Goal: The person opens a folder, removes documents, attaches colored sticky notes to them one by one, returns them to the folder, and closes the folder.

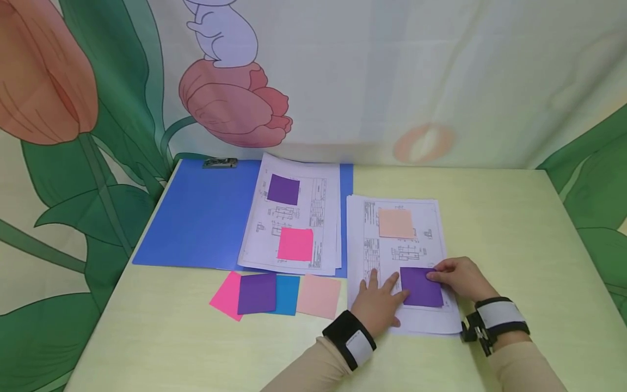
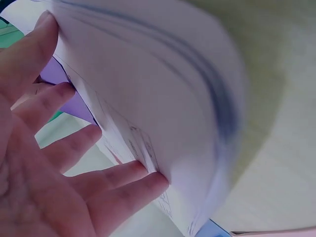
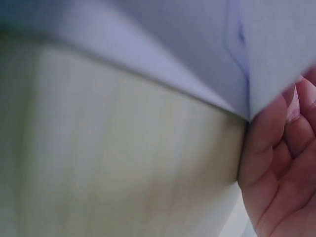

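The purple square (image 1: pixel 420 288) looks like matt, smooth paper, and the printed sheets (image 1: pixel 355 239) beneath it are plain white paper with a dull finish. The blue folder (image 1: pixel 196 218) appears to be smooth plastic with a soft sheen, its clip (image 1: pixel 220 163) shiny metal. The worktop (image 1: pixel 509 228) looks smooth and faintly streaked like wood grain, while the backdrop (image 1: pixel 338 81) and beige sleeves (image 1: pixel 308 370) are matt cloth.

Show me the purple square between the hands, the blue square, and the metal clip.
Purple square (image 1: pixel 419 288): head view, its middle.
Blue square (image 1: pixel 288 295): head view, its uncovered part.
Metal clip (image 1: pixel 220 163): head view, its middle.
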Tool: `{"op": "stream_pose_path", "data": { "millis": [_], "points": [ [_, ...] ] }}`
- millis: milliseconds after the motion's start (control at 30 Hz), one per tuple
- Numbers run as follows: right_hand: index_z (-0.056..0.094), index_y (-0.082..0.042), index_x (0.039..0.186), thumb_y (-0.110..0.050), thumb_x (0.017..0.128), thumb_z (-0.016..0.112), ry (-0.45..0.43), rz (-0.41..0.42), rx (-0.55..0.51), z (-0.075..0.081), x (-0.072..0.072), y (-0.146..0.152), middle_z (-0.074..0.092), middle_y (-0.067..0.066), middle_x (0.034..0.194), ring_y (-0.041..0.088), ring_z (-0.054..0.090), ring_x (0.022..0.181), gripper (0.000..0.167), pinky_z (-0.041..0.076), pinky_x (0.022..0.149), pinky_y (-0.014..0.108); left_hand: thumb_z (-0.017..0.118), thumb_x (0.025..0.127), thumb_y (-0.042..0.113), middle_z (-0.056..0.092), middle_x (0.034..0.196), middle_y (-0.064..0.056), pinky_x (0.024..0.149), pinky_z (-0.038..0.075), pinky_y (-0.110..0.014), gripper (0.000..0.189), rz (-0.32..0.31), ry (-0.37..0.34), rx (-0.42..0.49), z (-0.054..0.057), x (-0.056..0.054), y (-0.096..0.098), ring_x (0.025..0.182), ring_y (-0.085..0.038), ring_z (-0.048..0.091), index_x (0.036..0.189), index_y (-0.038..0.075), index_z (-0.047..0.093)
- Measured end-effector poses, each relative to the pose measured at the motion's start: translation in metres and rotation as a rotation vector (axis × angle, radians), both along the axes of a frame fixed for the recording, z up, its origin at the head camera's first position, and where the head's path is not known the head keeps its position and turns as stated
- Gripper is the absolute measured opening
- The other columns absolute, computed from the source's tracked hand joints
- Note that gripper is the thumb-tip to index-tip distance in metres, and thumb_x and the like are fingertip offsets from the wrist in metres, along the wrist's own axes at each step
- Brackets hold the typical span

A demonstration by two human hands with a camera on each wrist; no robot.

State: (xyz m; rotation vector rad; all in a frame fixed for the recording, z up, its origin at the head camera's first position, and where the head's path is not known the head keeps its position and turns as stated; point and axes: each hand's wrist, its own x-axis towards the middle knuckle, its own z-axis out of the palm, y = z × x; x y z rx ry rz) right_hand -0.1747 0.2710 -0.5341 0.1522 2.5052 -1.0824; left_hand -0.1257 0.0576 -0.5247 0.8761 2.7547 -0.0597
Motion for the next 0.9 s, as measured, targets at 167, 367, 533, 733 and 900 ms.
{"op": "stream_pose_path", "data": {
  "millis": [167, 367, 533, 733, 900],
  "points": [
    [0.068, 0.001, 0.086, -0.025, 0.08, 0.073, -0.001, -0.004, 0.009, 0.0, -0.002, 0.002, 0.06, 0.001, 0.07, 0.016, 0.051, 0.065, 0.027, 0.04, 0.056, 0.028, 0.061, 0.077, 0.054, 0.031, 0.147, 0.004, 0.096, 0.038, -0.046, 0.063, -0.005, 0.009, -0.01, 0.002, -0.001, 0.0, 0.129, -0.039, 0.033, 0.136, 0.039, 0.045],
    [0.067, 0.001, 0.086, -0.027, 0.08, 0.073, 0.012, 0.0, 0.027, -0.001, -0.004, 0.004, 0.06, 0.001, 0.07, 0.016, 0.052, 0.065, 0.029, 0.04, 0.056, 0.028, 0.06, 0.08, 0.053, 0.03, 0.147, 0.013, 0.095, 0.039, -0.048, 0.062, -0.032, 0.005, -0.063, 0.007, -0.001, 0.004, 0.128, -0.042, 0.033, 0.137, 0.037, 0.043],
    [0.067, 0.0, 0.083, -0.026, 0.079, 0.073, 0.005, -0.007, 0.04, 0.001, -0.004, 0.002, 0.058, 0.001, 0.069, 0.017, 0.051, 0.065, 0.027, 0.039, 0.056, 0.028, 0.063, 0.079, 0.053, 0.033, 0.145, 0.015, 0.09, 0.042, -0.05, 0.061, -0.035, 0.011, -0.098, 0.008, -0.003, 0.009, 0.127, -0.042, 0.035, 0.135, 0.038, 0.046],
    [0.065, -0.001, 0.078, -0.022, 0.078, 0.073, 0.006, 0.013, 0.067, 0.007, -0.005, 0.0, 0.056, 0.001, 0.069, 0.017, 0.05, 0.065, 0.022, 0.038, 0.055, 0.028, 0.066, 0.072, 0.061, 0.026, 0.148, 0.013, 0.071, 0.051, -0.043, 0.079, -0.02, 0.071, -0.197, 0.008, -0.01, 0.021, 0.117, -0.034, 0.044, 0.141, 0.034, 0.038],
    [0.063, -0.002, 0.074, -0.02, 0.079, 0.072, -0.003, 0.047, 0.088, 0.012, -0.006, -0.003, 0.055, 0.001, 0.067, 0.016, 0.049, 0.062, 0.02, 0.038, 0.054, 0.027, 0.065, 0.067, 0.068, 0.012, 0.152, 0.019, 0.068, 0.051, -0.038, 0.094, 0.021, 0.024, -0.344, 0.016, -0.016, 0.031, 0.118, -0.024, 0.04, 0.146, 0.037, 0.024]
  ]
}}
